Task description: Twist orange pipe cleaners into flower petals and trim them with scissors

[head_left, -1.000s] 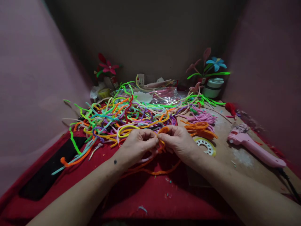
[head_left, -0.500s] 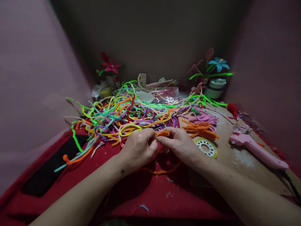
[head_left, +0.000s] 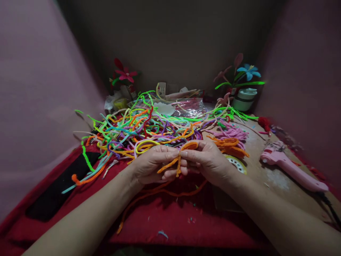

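Both hands meet over the red cloth, pinching one orange pipe cleaner (head_left: 189, 145) that is bent into a loop. My left hand (head_left: 157, 161) is closed on it, with its thumb tip at the crossing point. My right hand (head_left: 206, 160) pinches the base of the loop from the other side. Two short orange ends hang below the crossing, in front of the left fingers. Beneath the hands a longer orange pipe cleaner (head_left: 181, 194) curves across the cloth. Beyond them spreads a tangled heap of colourful pipe cleaners (head_left: 128, 131).
On the right, a board (head_left: 255, 192) bears a pink glue gun (head_left: 293, 167), a tape roll (head_left: 239, 164) and bundled orange loops (head_left: 231, 146). A black flat object (head_left: 58, 188) lies left. Pipe-cleaner flowers (head_left: 249, 72) and a small white pot (head_left: 245, 99) stand at the back.
My left hand has turned from a fist to show its fingers and thumb. The orange loop and its two hanging ends now show more. More of the long orange strand is visible below.
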